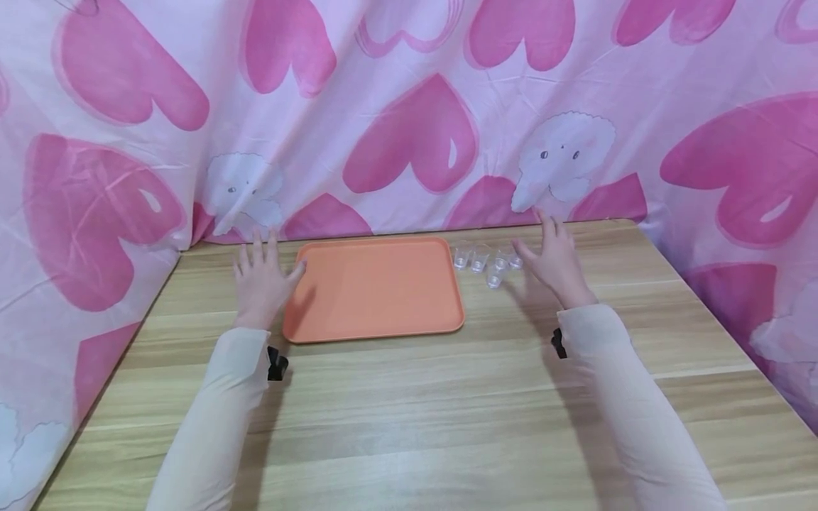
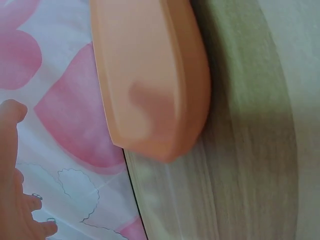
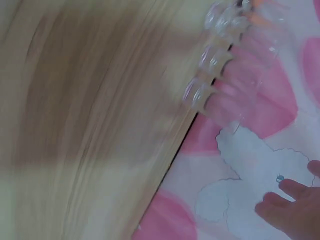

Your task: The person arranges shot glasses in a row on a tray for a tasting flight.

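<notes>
Left hand (image 1: 260, 285) and right hand (image 1: 557, 262) are grasping nothing, while the latter's nearness to the clustered clear cups (image 1: 495, 274) is risking a toppling sideways knock.

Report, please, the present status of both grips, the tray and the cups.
Left grip empty, by left edge of orange tray. Right grip empty, near clear cups. Cups grouped right of tray. Nothing visibly in the way.

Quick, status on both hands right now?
Left hand: open, holding nothing, near the left end of the orange tray.
Right hand: open, holding nothing, near the small clear cups.
</notes>
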`<action>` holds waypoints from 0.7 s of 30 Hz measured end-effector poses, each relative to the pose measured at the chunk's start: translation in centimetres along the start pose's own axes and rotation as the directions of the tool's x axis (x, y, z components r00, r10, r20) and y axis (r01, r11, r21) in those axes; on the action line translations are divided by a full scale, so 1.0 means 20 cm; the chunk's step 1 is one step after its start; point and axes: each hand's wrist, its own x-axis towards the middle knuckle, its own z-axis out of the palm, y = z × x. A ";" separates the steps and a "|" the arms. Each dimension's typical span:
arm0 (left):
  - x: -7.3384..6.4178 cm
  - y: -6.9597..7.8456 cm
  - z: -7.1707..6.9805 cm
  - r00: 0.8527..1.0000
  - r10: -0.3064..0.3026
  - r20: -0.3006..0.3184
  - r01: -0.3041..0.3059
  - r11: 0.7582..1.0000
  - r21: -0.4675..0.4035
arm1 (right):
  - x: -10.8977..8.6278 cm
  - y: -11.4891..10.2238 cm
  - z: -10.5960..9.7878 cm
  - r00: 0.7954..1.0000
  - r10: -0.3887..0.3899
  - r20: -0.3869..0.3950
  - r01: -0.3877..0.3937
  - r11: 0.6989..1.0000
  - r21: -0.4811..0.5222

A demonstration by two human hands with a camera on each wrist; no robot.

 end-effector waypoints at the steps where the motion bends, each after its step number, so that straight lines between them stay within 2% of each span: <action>1: 0.00 -0.01 0.00 1.000 0.003 -0.003 -0.003 1.000 -0.016 | 0.00 -0.01 0.00 1.000 0.011 -0.002 -0.011 0.999 0.041; 6: -0.01 -0.04 -0.01 1.000 0.005 -0.013 -0.007 0.990 -0.139 | -0.02 -0.02 0.02 0.997 0.070 0.019 -0.072 0.974 0.213; 10: -0.02 -0.07 -0.01 0.999 -0.027 0.038 0.036 0.967 -0.254 | -0.04 -0.03 0.04 0.992 0.099 0.084 -0.120 0.941 0.316; 15: -0.05 -0.12 0.01 0.992 -0.043 0.118 0.084 0.927 -0.366 | -0.06 -0.01 0.08 0.975 0.105 0.197 -0.170 0.922 0.347; 21: -0.08 -0.18 0.03 0.971 -0.047 0.236 0.151 0.882 -0.447 | -0.06 0.01 0.14 0.966 0.077 0.246 -0.166 0.916 0.366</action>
